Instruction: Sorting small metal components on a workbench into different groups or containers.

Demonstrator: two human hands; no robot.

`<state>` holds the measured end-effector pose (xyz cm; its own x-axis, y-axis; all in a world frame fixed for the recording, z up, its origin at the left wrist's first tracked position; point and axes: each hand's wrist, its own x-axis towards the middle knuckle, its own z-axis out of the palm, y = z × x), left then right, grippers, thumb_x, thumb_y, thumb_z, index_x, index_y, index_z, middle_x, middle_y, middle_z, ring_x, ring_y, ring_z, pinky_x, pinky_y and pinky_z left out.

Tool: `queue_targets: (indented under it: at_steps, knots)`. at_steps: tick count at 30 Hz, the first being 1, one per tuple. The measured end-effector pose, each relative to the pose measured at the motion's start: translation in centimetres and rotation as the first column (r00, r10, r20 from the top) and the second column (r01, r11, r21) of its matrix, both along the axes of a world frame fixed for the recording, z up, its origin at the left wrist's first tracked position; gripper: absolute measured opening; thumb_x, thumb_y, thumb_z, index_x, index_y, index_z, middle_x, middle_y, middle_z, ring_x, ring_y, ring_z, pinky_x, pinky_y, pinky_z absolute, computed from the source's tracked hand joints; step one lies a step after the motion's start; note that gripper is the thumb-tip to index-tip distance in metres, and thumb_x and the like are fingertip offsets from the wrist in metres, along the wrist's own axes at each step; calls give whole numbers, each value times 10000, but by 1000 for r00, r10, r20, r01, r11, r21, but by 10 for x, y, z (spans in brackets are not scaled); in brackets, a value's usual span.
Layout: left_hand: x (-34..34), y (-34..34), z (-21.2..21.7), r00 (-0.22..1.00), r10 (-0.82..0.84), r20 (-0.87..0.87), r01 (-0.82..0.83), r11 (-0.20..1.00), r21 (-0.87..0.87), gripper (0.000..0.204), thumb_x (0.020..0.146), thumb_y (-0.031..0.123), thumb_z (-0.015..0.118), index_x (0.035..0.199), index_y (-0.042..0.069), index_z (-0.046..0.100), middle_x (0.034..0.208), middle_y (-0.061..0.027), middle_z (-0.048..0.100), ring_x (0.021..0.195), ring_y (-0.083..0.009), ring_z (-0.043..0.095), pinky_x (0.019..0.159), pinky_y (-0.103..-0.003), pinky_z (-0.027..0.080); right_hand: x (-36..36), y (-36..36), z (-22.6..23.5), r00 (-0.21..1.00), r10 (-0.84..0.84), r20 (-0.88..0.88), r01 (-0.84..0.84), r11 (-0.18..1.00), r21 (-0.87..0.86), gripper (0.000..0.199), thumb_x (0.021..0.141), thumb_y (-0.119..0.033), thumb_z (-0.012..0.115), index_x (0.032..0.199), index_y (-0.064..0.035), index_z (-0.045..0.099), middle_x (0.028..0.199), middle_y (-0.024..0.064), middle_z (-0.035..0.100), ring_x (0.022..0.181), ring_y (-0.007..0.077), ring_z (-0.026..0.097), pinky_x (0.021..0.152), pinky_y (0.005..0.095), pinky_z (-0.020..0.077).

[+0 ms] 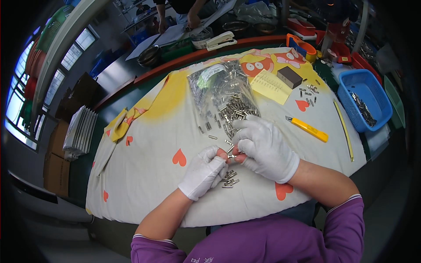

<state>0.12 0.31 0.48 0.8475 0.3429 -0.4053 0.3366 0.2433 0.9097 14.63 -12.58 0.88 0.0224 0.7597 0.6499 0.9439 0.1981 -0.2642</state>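
A worktop [144, 184] draped in a white cloth [144, 131] printed with red hearts and yellow patches fills the middle. Daylight comes through tall windows [17, 101] at the left. Cardboard boxes [57, 166] stand on the floor below them. A second bench [127, 57] lies beyond.

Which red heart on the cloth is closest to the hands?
The red heart just left of the left hand, nearly touching its glove. The heart by the scattered metal pieces and the small ones near the cloth's left edge lie farther away.
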Motion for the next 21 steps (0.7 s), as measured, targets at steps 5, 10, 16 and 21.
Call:
queue_targets:
  at_steps: [5,10,16,21]
  knots:
    - [0,0,1,997,-77,13,78,997,-9,228,917,283,481,848,69,512,565,1,468,404,-46,344,368,-191,250,0,-1,2,1000,-6,-25,6,1000,-12,229,614,-91,705,756,-86,526,848,53,571,1006,312,555,780,424,440]
    - [-1,-1,0,995,-103,17,102,994,39,288,936,327,455,821,69,514,544,1,451,392,-56,335,365,-199,248,-1,-2,-3,992,-35,-125,29,998,-50,191,654,-97,684,763,-80,527,846,68,562,990,323,565,777,417,443]
    - [-3,1,-6,996,-70,53,73,996,-53,295,938,324,443,786,77,497,550,-1,453,403,-65,351,363,-202,251,-2,0,-4,986,-8,-168,-1,999,-50,184,658,-102,690,762,-81,539,850,77,556,966,328,567,763,419,449]
    - [-4,3,-7,987,-102,127,125,973,-192,282,938,303,429,771,81,483,569,-3,463,405,-66,352,361,-197,251,-3,0,-4,981,17,-194,-23,999,-32,201,644,-116,705,766,-80,549,823,80,555,946,326,568,763,415,449]
